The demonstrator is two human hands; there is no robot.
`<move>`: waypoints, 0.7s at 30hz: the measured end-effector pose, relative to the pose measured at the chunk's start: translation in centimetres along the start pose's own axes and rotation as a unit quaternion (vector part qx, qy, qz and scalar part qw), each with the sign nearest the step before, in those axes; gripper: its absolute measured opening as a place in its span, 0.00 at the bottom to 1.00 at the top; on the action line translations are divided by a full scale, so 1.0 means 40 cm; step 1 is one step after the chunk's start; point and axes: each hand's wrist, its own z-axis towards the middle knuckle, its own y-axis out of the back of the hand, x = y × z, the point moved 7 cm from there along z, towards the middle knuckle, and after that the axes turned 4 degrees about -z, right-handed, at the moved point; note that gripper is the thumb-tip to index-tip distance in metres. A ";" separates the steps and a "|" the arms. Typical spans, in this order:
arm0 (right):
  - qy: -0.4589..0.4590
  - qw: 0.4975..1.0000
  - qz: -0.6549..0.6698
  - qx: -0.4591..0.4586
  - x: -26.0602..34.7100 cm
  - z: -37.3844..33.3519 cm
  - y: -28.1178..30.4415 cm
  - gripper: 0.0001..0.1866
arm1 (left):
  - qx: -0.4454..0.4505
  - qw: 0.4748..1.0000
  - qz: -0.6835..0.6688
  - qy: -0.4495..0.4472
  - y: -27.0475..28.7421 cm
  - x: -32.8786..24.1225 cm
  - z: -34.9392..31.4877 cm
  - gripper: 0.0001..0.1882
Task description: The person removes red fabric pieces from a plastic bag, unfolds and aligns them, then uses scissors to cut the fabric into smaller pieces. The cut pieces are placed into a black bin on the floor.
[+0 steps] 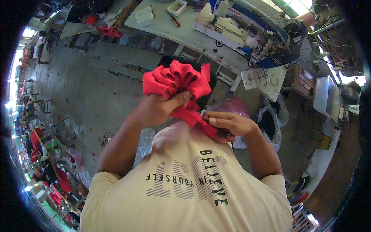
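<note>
A red strip of fabric is gathered into several loops like a rosette, fanned out above my left hand. That hand is closed round the bottom of the loops, its thumb pressed across the bunched cloth. From there the flat tail of the strip runs down to the right. My right hand pinches this tail between thumb and fingers, close to my shirt. The far end of the tail is partly hidden behind the right hand.
Ahead stands a white worktable with a sewing machine, a small white tray and a screwdriver-like tool. Clear plastic bags lie to the right near a white bin. Red cloth pieces hang at the left.
</note>
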 end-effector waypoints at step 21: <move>0.072 0.993 0.091 -0.015 0.009 0.009 -0.015 0.19 | 0.054 0.998 0.007 -0.009 0.012 -0.065 -0.016 0.09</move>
